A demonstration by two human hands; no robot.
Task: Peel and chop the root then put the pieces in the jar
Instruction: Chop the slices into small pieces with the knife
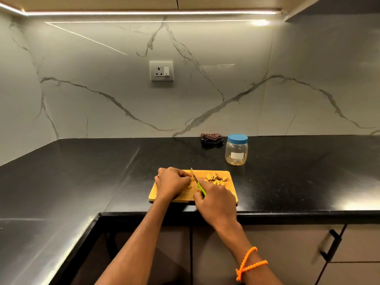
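The person is partway through chopping on a wooden cutting board [230, 194] that lies near the front edge of a black counter [82, 171]. The left hand [171, 183] sits curled over the left part of the board, fingers bent down on what is left of the root [192, 179], which is mostly hidden beneath them; only small pale bits show just past the knuckles. The right hand [216, 199] is wrapped around the green handle of a knife [196, 181], and the blade runs away from the person, slanting slightly leftward, so its edge stands right beside the left fingertips. That closeness is what the next cut seems to turn on: the root's free end lies just left of the blade, and the holding fingers would need to stay tucked back. A heap of cut slices [216, 178] rests on the far right part of the board, on the other side of the knife. The jar [236, 150], with its blue lid on, stands on the counter beyond the board's far right corner, nearer the right hand; it must be opened before any pieces go in. A folded dark cloth [211, 138] lies just left of it.
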